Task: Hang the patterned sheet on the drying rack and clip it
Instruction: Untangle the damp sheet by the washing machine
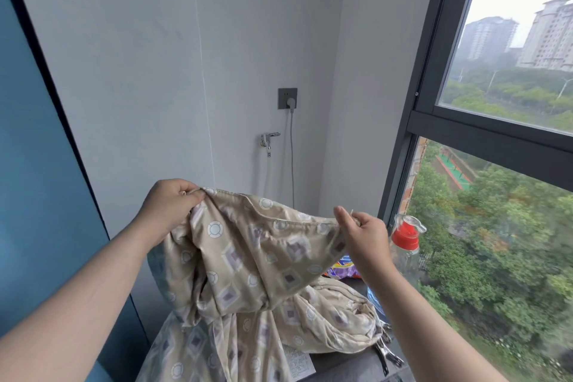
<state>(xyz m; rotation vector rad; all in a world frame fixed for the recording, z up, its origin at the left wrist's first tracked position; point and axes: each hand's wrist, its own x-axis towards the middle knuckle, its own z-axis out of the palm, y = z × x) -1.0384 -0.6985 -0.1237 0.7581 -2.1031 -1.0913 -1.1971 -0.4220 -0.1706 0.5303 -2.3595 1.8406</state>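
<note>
Beige patterned sheet (248, 263) hangs bunched between both hands.

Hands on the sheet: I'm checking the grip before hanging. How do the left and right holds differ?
The left hand sits higher than the right hand. The left hand bunches the hem in curled fingers; the right hand pinches it between thumb and fingers. Both hold the patterned sheet by its top edge.
</note>
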